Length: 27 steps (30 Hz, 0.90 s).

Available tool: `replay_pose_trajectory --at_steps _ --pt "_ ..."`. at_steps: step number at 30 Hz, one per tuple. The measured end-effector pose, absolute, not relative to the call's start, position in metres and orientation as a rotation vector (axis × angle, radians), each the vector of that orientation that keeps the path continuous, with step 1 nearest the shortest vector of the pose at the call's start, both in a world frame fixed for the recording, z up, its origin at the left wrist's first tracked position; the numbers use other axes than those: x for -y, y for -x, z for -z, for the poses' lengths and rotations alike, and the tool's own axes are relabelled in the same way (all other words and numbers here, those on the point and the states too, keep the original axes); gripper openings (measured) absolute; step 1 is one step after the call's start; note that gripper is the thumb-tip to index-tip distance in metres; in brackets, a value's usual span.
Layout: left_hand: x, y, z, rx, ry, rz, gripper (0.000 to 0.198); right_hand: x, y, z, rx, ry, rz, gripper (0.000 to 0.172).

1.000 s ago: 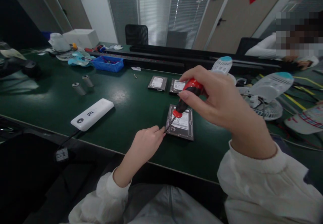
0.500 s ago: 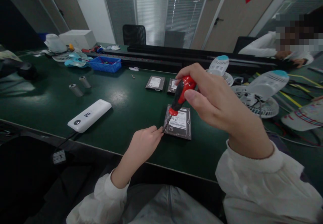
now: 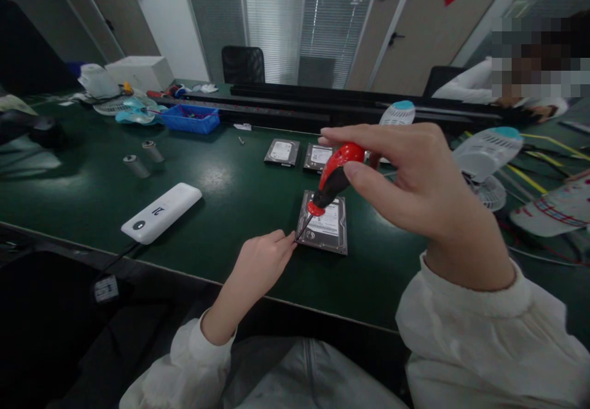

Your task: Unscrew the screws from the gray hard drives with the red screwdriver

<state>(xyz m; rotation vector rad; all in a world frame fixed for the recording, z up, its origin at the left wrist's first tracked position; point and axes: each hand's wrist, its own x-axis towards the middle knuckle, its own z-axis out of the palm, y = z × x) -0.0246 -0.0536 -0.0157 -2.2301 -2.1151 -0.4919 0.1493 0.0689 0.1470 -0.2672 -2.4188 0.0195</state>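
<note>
A hard drive (image 3: 328,227) with a white label lies on the green table. My right hand (image 3: 403,178) is at the red and black screwdriver (image 3: 332,177), thumb against its handle and the other fingers stretched over the top. The screwdriver leans, its tip at the drive's near left corner. At that same corner, my left hand (image 3: 267,258) has its fingertips pinched together beside the tip; what they hold, if anything, is too small to see. Two more drives, one on the left (image 3: 281,152) and one on the right (image 3: 317,157), lie farther back.
A white power bank (image 3: 161,213) and two metal cylinders (image 3: 136,166) are on the left. Behind them stands a blue basket (image 3: 191,120). White fans (image 3: 488,154) and cables occupy the right. A person in white sleeves (image 3: 465,82) sits across the table.
My right hand has loosened and spread its fingers over the handle, and the handle has tilted further right. My left hand stays at the drive's corner. The view has shifted slightly.
</note>
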Motion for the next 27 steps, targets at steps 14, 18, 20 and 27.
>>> replay_pose_trajectory --at_steps 14,18,20,27 --pt "0.054 0.023 0.013 2.122 2.226 0.476 0.032 -0.072 -0.143 -0.143 2.500 0.281 -0.117 0.029" --pt "0.054 0.023 0.013 2.119 2.231 0.456 0.032 -0.072 -0.141 -0.141 2.457 0.325 -0.094 0.026" --pt "0.054 0.023 0.013 2.119 2.228 0.444 0.032 -0.072 -0.139 -0.140 2.425 0.364 -0.039 0.032" --pt "0.054 0.024 0.014 2.091 2.228 0.465 0.033 -0.074 -0.140 -0.139 2.511 0.229 -0.160 0.033"
